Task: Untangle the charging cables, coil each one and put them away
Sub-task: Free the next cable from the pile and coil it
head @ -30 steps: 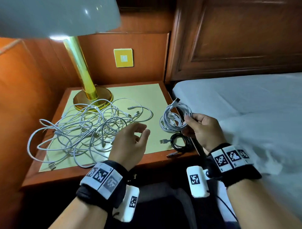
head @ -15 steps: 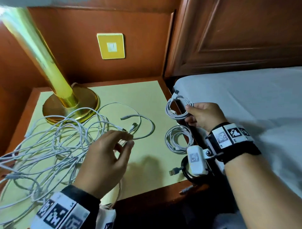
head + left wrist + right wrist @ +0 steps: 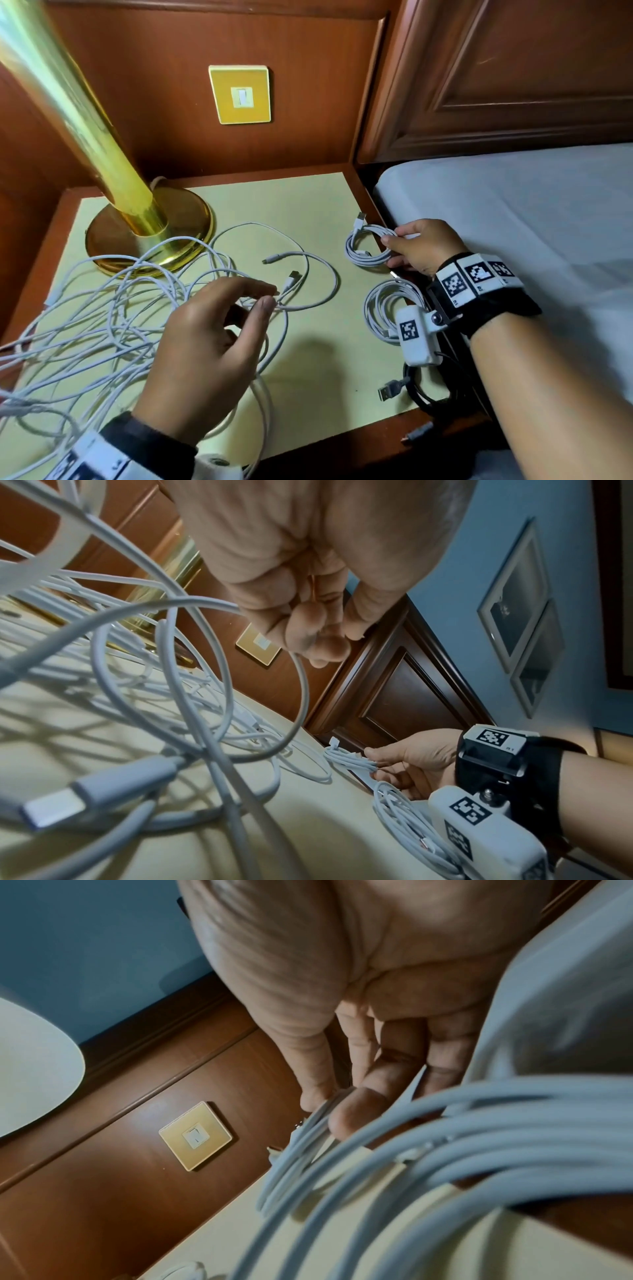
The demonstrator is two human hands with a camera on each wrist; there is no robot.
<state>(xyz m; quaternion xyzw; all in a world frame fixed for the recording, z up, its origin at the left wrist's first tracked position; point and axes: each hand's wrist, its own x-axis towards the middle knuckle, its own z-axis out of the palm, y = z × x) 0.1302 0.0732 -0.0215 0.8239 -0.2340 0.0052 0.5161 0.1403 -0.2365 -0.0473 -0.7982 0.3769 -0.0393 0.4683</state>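
A big tangle of white charging cables (image 3: 102,308) sprawls over the left half of the nightstand top (image 3: 308,359). My left hand (image 3: 272,296) hovers over its right side, thumb and forefinger pinching one white strand (image 3: 301,685). At the far right edge my right hand (image 3: 388,241) pinches a small coiled white cable (image 3: 366,250), which rests on the top. A second coiled white cable (image 3: 383,308) lies just in front of it, partly under my right wrist. A coiled black cable (image 3: 421,394) with a USB plug sits at the front right corner.
A brass lamp base (image 3: 178,219) and stem stand at the back left, with cable loops against it. A yellow wall switch (image 3: 239,94) is on the wood panel behind. The bed (image 3: 513,222) and its headboard (image 3: 496,85) border the nightstand on the right.
My right hand has carried the white coil down and to the far right edge of the nightstand. My left hand reached forward into the tangle and closed on a strand. The head moved closer.
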